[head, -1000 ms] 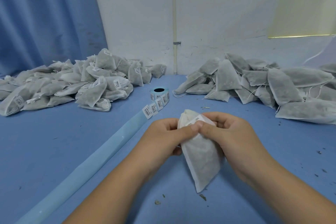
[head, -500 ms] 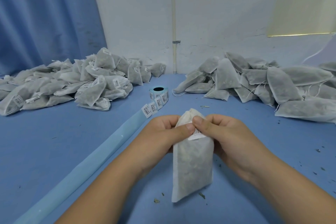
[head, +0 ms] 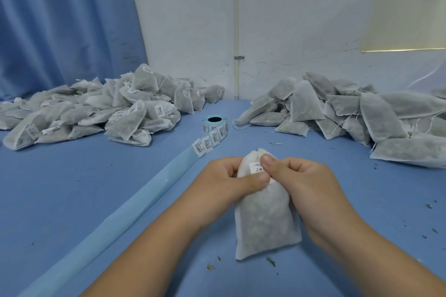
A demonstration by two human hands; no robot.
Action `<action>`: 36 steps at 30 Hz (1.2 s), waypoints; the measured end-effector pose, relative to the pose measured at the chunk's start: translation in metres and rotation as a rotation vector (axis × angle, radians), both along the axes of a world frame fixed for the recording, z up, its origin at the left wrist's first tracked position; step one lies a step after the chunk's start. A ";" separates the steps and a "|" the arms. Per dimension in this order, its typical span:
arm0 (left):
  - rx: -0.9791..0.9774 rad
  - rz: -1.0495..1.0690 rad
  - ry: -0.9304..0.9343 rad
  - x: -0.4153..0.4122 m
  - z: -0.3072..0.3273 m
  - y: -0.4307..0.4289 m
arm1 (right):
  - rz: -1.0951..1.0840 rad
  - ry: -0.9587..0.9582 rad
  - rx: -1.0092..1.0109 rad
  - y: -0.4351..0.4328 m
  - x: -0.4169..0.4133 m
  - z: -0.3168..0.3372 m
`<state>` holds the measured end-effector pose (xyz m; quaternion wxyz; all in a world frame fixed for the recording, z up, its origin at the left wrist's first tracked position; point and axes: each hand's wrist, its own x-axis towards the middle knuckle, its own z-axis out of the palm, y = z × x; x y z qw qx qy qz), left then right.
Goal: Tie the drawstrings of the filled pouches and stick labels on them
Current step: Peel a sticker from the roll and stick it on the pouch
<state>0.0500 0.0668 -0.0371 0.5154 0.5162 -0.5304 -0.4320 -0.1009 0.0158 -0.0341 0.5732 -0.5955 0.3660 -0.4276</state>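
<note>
Pouch upright between left hand and right hand, fingers pinching its labelled top.

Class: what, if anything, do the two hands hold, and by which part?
The left hand and right hand both hold one filled pouch near its gathered top, thumbs on its label.

Labelled white fabric pouches heap left of the blue paper label roll, unlabelled pouches right; one filled pouch is before it.
</note>
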 end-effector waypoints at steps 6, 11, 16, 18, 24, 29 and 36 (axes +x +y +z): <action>0.000 0.176 0.235 0.007 0.005 -0.001 | 0.076 0.174 -0.118 -0.001 0.008 -0.006; 0.022 0.341 0.510 0.026 0.008 -0.008 | 0.318 0.207 -0.157 -0.006 0.034 0.002; 0.016 0.267 0.880 0.063 0.017 -0.009 | 0.419 0.126 -0.096 -0.020 0.078 0.021; -0.037 0.250 1.014 0.081 0.019 -0.008 | 0.423 0.098 -0.062 -0.025 0.100 0.027; -0.218 0.522 1.349 0.117 0.010 -0.005 | 0.480 0.056 0.028 -0.024 0.175 0.048; -0.287 0.646 1.435 0.129 0.010 -0.006 | 0.541 -0.182 0.084 -0.024 0.250 0.079; -0.246 0.609 1.213 0.124 0.010 -0.011 | 0.399 0.125 0.061 -0.035 0.244 0.034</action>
